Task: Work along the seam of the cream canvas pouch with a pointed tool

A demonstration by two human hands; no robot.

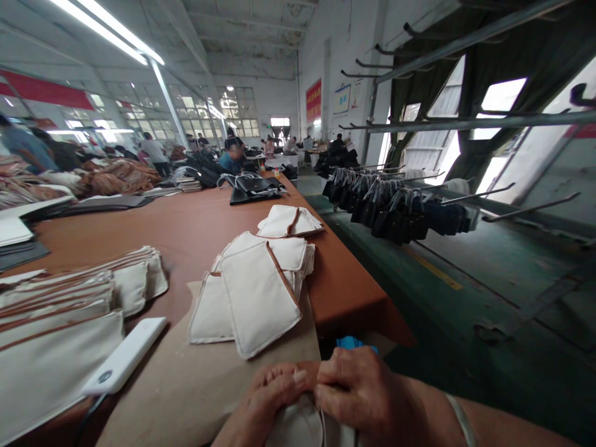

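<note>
My two hands are close together at the bottom of the frame, right of centre, both closed on a cream cloth piece (298, 425). My left hand (274, 394) curls over its upper edge with the thumb laid along the top; my right hand (356, 388) is folded into a tight pinch just beside it. Most of the cloth is cut off by the lower edge, so I cannot tell its full shape or what lies under my fingers.

I take the step in hand to be working that edge between my fingertips, by feel. As I judge it, the next move calls for a firm left hold while the right pinch shifts along the edge, without puckering the cloth.

In the middle of the frame, a stack of cream pouches (261, 298) with brown trim lies fanned on brown paper (158, 391), with a smaller pile (291, 220) behind it on the brown-covered desk (181, 236). At the lower left, a row of pouches (69, 354) lies overlapped, and a slim white box (125, 357) with a cord sits against it.
</note>
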